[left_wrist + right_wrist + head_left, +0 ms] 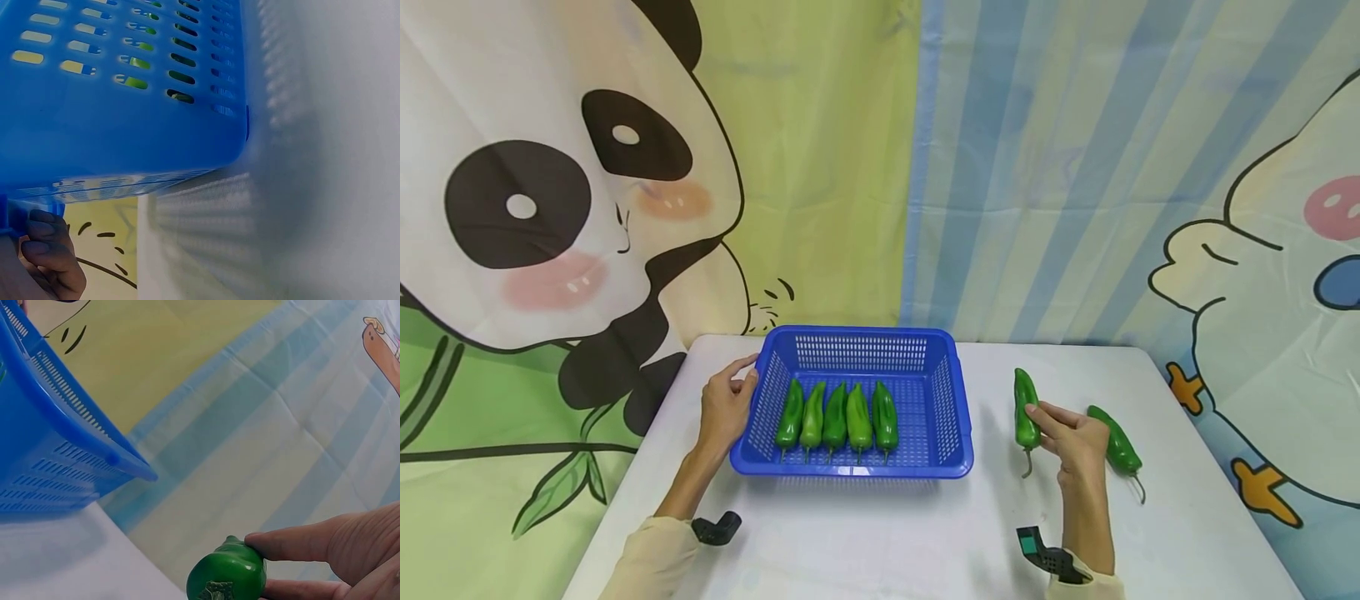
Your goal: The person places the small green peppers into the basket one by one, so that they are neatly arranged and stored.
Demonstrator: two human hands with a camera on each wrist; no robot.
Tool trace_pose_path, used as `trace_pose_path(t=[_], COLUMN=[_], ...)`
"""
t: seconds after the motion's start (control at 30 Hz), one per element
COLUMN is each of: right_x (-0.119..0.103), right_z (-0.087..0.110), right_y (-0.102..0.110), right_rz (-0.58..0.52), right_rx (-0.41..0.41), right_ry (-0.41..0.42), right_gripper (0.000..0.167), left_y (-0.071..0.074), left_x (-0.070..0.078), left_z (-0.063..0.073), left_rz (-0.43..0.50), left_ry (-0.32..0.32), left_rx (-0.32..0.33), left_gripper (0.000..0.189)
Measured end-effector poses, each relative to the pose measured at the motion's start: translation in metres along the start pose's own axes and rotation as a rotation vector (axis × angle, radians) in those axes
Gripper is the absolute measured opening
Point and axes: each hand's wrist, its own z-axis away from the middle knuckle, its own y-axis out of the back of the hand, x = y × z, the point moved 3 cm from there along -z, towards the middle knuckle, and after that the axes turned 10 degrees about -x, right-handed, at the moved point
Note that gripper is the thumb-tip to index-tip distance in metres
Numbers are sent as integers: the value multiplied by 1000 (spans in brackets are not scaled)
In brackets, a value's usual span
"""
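My left hand [721, 410] holds the left rim of a blue plastic basket [853, 471]; its fingers curl at the rim in the left wrist view. Several green chili peppers lie side by side in the basket's left and middle part, stems toward me. My right hand [1084, 443] pinches another green chili pepper [1024, 400] between thumb and fingers, to the right of the basket. That pepper's stem end faces the camera in the right wrist view. One more green chili pepper [1118, 446] lies on the table, just right of my right hand.
The basket stands on a white table [850, 542], near its back edge. Behind the table hangs a printed curtain [820, 167] with a panda and blue stripes. Inside the basket, its right part shows bare mesh. Black wrist mounts sit on both forearms.
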Motion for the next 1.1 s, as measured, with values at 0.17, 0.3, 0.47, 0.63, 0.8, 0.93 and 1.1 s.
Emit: trace_pose_path(t=[0.17,0.3,0.47,0.63,0.8,0.93,1.1], right_x=[-2,-5,-7,-10,-15,-19,-24], right_z=[2,4,6,7,10,11,14], right_y=[-2,-3,-3,-4,-7,-10,-16], right_rz=[3,3,7,8,11,15,11], right_rx=[4,0,-13,-19,-31,-34,-41], right_ry=[15,22,25,34,50,48,61], right_gripper=[54,54,54,53,55,55,55], left_y=[0,1,0,0,0,0,0], left_x=[0,0,0,0,0,0,0], left_z=[1,2,2,1,-1,-1,0], left_rz=[-5,-5,-3,6,5,5,9], left_ry=[5,7,13,16,12,12,11], left_rx=[-2,-5,-8,-10,-6,-8,-12], left_gripper=[39,39,39,40,39,40,40])
